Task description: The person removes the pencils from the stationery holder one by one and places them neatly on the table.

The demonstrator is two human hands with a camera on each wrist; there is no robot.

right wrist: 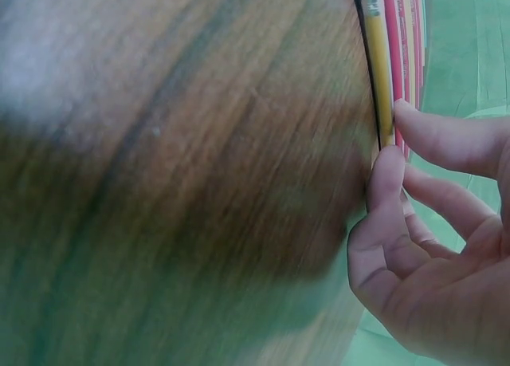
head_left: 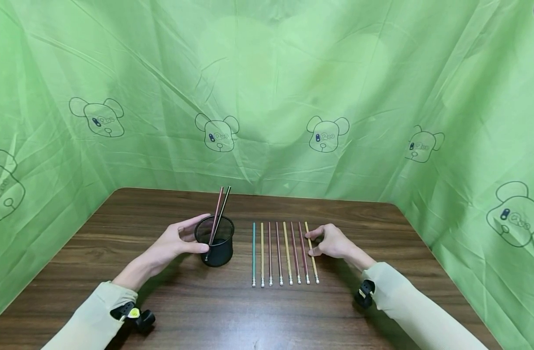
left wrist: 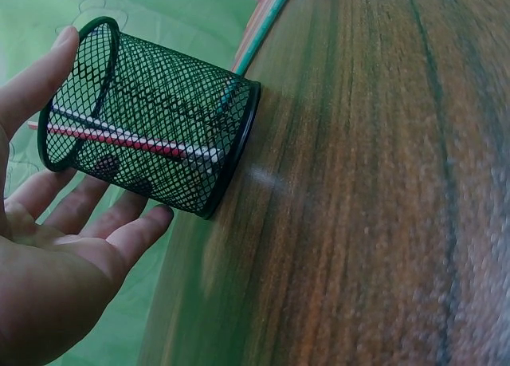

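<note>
The left hand (head_left: 175, 241) holds a black mesh pencil cup (head_left: 218, 253), thumb on the near side and fingers round the far side. In the left wrist view, the thumb lies at the cup's rim. A red pencil (head_left: 216, 209) and a black pencil (head_left: 225, 204) lean in the cup. To its right lie several pencils in a row, erasers toward the person: a teal pencil (head_left: 253, 253) at the left end, yellow and dark red ones between. The right hand (head_left: 332, 242) pinches the rightmost yellow pencil (head_left: 313, 265) between thumb and finger, still in line with the row.
The brown wooden table (head_left: 258, 321) has its far edge against a green cloth backdrop (head_left: 271, 73) printed with bear faces. The cloth also hangs along both sides. Each wrist carries a strapped black camera.
</note>
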